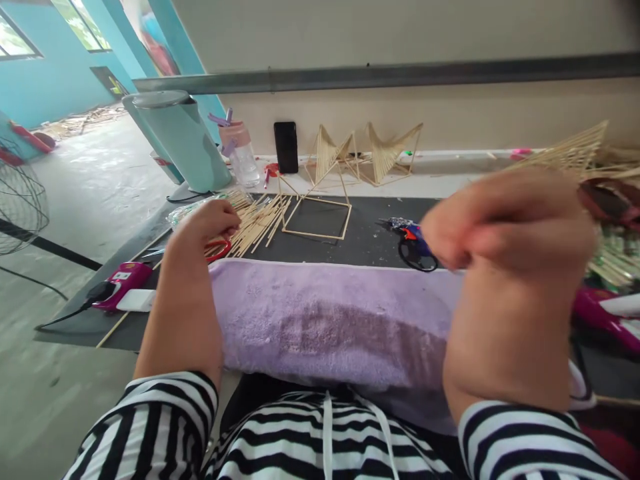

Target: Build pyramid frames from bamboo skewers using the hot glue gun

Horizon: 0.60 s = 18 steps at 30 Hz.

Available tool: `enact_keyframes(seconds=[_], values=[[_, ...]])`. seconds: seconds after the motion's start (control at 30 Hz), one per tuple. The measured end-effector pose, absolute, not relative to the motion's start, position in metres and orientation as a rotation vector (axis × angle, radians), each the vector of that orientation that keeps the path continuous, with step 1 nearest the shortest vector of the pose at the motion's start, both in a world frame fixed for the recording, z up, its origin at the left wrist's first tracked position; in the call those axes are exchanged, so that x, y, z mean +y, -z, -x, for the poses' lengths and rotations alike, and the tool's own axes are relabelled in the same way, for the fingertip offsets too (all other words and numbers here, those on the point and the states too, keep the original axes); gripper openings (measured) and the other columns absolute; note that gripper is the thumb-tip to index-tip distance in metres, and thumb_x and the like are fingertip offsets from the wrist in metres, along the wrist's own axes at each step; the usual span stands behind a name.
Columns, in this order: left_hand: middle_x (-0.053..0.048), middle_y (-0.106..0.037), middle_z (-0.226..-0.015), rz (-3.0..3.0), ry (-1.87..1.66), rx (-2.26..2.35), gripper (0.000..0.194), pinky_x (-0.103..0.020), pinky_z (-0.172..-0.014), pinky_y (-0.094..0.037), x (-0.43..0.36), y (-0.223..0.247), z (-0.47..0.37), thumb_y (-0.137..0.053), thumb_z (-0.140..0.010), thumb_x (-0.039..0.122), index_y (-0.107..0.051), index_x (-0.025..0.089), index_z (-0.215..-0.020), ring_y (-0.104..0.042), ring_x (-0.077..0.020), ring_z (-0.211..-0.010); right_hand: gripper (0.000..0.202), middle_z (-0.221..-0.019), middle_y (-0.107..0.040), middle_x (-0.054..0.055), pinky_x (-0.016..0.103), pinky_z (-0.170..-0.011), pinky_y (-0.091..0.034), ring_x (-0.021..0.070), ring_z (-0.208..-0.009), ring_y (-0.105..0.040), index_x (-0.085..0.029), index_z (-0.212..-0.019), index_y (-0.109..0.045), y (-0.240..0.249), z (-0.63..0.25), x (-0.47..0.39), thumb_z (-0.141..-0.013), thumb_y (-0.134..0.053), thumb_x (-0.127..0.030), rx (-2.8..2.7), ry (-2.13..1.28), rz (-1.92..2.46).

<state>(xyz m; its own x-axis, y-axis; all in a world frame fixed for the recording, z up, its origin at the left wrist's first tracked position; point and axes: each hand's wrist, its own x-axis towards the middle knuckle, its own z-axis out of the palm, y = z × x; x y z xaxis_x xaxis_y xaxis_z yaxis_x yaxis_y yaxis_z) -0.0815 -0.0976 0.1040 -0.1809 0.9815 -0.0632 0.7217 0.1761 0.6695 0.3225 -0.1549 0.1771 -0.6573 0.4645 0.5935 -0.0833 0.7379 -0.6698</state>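
Note:
My left hand point(209, 221) is closed with its fingers curled, above the left part of the dark table; nothing shows in it. Just beyond and under it are red-handled scissors point(219, 251) and a pile of thin wooden sticks point(257, 223). Raised nearer to the camera, my right hand point(510, 217) makes a fist with the wrist bent, and no object sticks out of it. Beside that fist lie a black ring-like handle and a blue-and-red tool point(417, 243). A square stick frame point(315, 236) stands between the hands.
A damp purple towel point(330, 327) covers the table's front edge. Behind stand curved stick models point(385, 153), a black phone point(286, 148), a water bottle point(243, 157) and a teal bin point(183, 143). Magenta power strips point(123, 283) lie at both sides.

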Motion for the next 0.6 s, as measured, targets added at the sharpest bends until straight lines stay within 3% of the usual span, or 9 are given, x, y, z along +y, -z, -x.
enact_keyframes(seconds=[0.13, 0.23, 0.3, 0.37, 0.43, 0.53, 0.6], values=[[0.011, -0.053, -0.051, -1.313, -1.027, 1.792, 0.043, -0.019, -0.051, -0.043, -0.121, -0.133, 0.084, -0.058, -0.078, 0.001, -0.057, 0.019, -0.118, -0.05, -0.0054, -0.044, 0.007, -0.063, -0.065, 0.001, 0.02, -0.044, -0.04, 0.0085, -0.045, -0.055, -0.018, -0.082, -0.066, -0.135, -0.313, -0.104, -0.084, -0.06, -0.022, -2.118, -0.599, 1.35], [0.007, -0.058, -0.061, -1.252, -1.263, 1.465, 0.037, -0.015, -0.045, -0.04, -0.135, -0.143, 0.073, -0.06, -0.078, 0.003, -0.065, 0.019, -0.111, -0.052, -0.0036, -0.047, 0.017, -0.081, -0.072, 0.006, 0.022, -0.054, -0.046, 0.0104, -0.052, -0.061, -0.016, -0.094, -0.071, -0.089, -0.303, -0.054, -0.084, -0.058, -0.021, -2.252, -0.449, 1.693], [0.006, -0.06, -0.066, -1.299, -1.261, 1.262, 0.024, -0.012, -0.043, -0.04, -0.137, -0.138, 0.052, -0.066, -0.075, 0.008, -0.067, 0.017, -0.097, -0.054, -0.0024, -0.047, 0.026, -0.093, -0.074, 0.008, 0.025, -0.066, -0.05, 0.0152, -0.069, -0.068, -0.017, -0.105, -0.072, -0.061, -0.297, -0.032, -0.088, -0.052, -0.023, -2.341, -0.427, 1.783], [0.005, -0.061, -0.07, -1.319, -1.103, 1.135, 0.014, -0.017, -0.05, -0.051, -0.133, -0.125, 0.019, -0.068, -0.075, 0.013, -0.059, 0.017, -0.085, -0.062, -0.0064, -0.053, 0.027, -0.104, -0.074, 0.012, 0.03, -0.084, -0.05, 0.0227, -0.095, -0.069, -0.016, -0.102, -0.074, -0.04, -0.29, -0.023, -0.085, -0.054, -0.019, -2.378, -0.378, 1.815], [0.003, -0.061, -0.071, -1.361, -0.874, 1.105, 0.01, -0.019, -0.046, -0.05, -0.124, -0.104, -0.018, -0.061, -0.08, 0.016, -0.051, 0.016, -0.081, -0.062, -0.0083, -0.049, 0.034, -0.115, -0.071, 0.011, 0.032, -0.093, -0.047, 0.0247, -0.109, -0.065, -0.018, -0.114, -0.072, -0.026, -0.284, -0.022, -0.086, -0.052, -0.02, -2.405, -0.364, 1.812], [0.003, -0.061, -0.076, -1.508, -0.782, 1.206, 0.01, -0.02, -0.043, -0.048, -0.107, -0.073, -0.064, -0.053, -0.085, 0.013, -0.045, 0.018, -0.084, -0.06, -0.0075, -0.045, 0.041, -0.121, -0.069, 0.008, 0.031, -0.092, -0.048, 0.0234, -0.108, -0.065, -0.025, -0.127, -0.066, -0.016, -0.278, -0.025, -0.087, -0.055, -0.027, -2.475, -0.385, 1.78], [0.005, -0.056, -0.067, -1.602, -0.748, 1.279, 0.009, -0.019, -0.04, -0.044, -0.095, -0.056, -0.081, -0.048, -0.089, 0.016, -0.042, 0.019, -0.083, -0.058, -0.0079, -0.042, 0.043, -0.125, -0.067, 0.007, 0.029, -0.093, -0.048, 0.0218, -0.109, -0.064, -0.028, -0.129, -0.065, -0.016, -0.277, -0.027, -0.086, -0.056, -0.028, -2.521, -0.385, 1.741]])
